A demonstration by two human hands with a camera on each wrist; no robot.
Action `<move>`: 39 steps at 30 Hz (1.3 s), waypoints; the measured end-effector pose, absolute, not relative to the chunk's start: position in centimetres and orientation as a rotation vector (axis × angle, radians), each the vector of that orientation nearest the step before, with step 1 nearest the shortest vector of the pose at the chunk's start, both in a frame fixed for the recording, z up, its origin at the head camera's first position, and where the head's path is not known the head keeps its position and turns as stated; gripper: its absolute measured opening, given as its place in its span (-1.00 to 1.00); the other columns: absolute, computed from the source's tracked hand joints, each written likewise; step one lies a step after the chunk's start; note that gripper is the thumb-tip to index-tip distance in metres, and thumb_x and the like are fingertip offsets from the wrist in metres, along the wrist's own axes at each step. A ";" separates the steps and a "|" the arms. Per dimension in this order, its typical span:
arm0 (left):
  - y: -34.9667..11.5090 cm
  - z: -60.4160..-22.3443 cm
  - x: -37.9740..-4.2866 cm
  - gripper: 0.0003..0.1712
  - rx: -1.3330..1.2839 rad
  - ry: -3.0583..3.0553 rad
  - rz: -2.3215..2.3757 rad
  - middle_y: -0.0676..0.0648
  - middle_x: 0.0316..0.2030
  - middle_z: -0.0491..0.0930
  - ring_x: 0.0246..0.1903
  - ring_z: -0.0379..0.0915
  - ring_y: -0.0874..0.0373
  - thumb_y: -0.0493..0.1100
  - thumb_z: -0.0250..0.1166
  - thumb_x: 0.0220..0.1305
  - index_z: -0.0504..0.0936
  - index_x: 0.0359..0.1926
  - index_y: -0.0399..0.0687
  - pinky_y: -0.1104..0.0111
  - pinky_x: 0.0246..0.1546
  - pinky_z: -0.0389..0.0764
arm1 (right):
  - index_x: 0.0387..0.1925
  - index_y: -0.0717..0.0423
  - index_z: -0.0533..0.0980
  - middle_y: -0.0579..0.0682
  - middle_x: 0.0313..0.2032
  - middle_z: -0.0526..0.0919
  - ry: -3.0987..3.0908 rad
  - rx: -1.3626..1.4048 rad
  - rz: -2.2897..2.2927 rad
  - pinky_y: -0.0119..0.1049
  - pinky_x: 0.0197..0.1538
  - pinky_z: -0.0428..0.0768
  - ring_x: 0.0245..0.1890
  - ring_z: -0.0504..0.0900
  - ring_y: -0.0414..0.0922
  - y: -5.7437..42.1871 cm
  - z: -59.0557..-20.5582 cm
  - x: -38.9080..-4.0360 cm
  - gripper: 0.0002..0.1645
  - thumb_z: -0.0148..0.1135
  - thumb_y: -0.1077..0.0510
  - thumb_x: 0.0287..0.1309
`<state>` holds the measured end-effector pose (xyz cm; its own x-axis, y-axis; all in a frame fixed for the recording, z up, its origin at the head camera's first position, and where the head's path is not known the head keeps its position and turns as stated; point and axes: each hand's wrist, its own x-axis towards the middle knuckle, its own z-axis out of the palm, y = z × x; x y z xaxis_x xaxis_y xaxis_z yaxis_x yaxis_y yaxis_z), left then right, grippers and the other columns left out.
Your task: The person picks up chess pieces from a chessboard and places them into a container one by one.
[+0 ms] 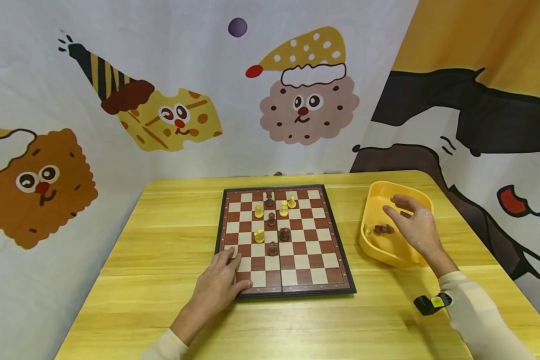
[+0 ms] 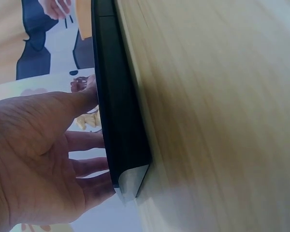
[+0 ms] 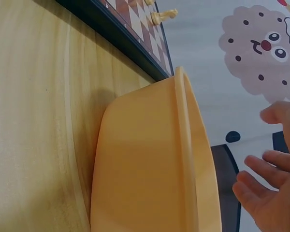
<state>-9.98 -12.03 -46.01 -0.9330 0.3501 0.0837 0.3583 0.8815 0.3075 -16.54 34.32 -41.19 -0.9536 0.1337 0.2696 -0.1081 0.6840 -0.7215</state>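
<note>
My left hand (image 1: 217, 284) rests on the front left corner of a chessboard (image 1: 297, 276), fingers spread over its squares. In the left wrist view its fingers lie relaxed along the black board edge (image 2: 117, 96). Several dark brown and cream chess pieces stand on the board, among them a cream knight (image 1: 258, 236) and a dark piece (image 1: 272, 248) near the left hand. My right hand (image 1: 415, 225) hovers over a yellow tray (image 1: 372, 200), fingers loosely bent and holding nothing. Dark brown chess pieces (image 1: 384, 229) lie in the tray, with a pale piece (image 1: 367, 231) by its left wall.
The board and tray sit on a light wood table (image 1: 162, 240), the tray to the right of the board with a strip of table between. Behind the table hangs a white cloth (image 1: 180, 45) printed with cartoon figures.
</note>
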 end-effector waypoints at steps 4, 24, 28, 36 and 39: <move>-12.0 -46.0 -10.0 -0.14 -0.570 -3.024 -0.497 -0.33 0.35 0.35 0.33 0.26 -0.21 0.16 0.47 0.21 0.51 0.31 -0.37 -0.04 0.15 0.53 | 0.35 0.33 0.41 0.31 0.23 0.53 -2.605 -0.057 1.151 -0.29 0.15 0.57 0.23 0.48 0.27 34.4 -40.9 -16.4 -0.29 0.15 -0.15 0.47; -12.0 -46.0 -9.8 -0.14 -0.571 -3.022 -0.504 -0.35 0.36 0.34 0.34 0.25 -0.21 0.15 0.47 0.22 0.51 0.30 -0.41 -0.03 0.20 0.48 | 0.26 0.32 0.52 0.29 0.13 0.60 -2.594 0.195 1.462 -0.59 -0.06 0.54 -0.01 0.53 -0.46 32.2 -41.5 -17.0 -0.50 0.22 0.06 0.47; -12.0 -46.1 -9.8 -0.14 -0.571 -3.020 -0.504 -0.35 0.36 0.33 0.34 0.25 -0.21 0.15 0.47 0.23 0.50 0.31 -0.41 -0.02 0.21 0.48 | 0.18 0.34 0.56 0.29 0.09 0.64 -2.573 0.260 1.530 -0.60 -0.01 0.52 -0.01 0.58 -0.41 31.5 -41.8 -17.1 -0.56 0.29 0.14 0.41; -12.1 -46.1 -9.7 -0.15 -0.568 -3.017 -0.504 -0.35 0.36 0.33 0.35 0.25 -0.22 0.15 0.47 0.23 0.50 0.31 -0.39 -0.03 0.22 0.46 | 0.16 0.33 0.59 0.27 0.08 0.65 -2.618 0.266 1.503 -0.60 -0.04 0.53 -0.05 0.59 -0.40 30.2 -41.8 -17.2 -0.56 0.31 0.12 0.40; -12.1 -46.2 -9.7 -0.15 -0.561 -3.015 -0.513 -0.35 0.36 0.33 0.35 0.24 -0.25 0.15 0.47 0.22 0.50 0.31 -0.39 -0.05 0.24 0.44 | 0.15 0.33 0.60 0.26 0.07 0.66 -2.592 0.292 1.537 -0.58 -0.02 0.54 -0.05 0.62 -0.37 29.5 -41.7 -17.2 -0.57 0.32 0.13 0.39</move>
<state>-9.73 -12.08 -46.18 -0.9343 0.3447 0.0904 0.3552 0.8803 0.3144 -17.23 29.50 -41.68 -0.9750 -0.1065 0.1952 -0.2224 0.4674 -0.8556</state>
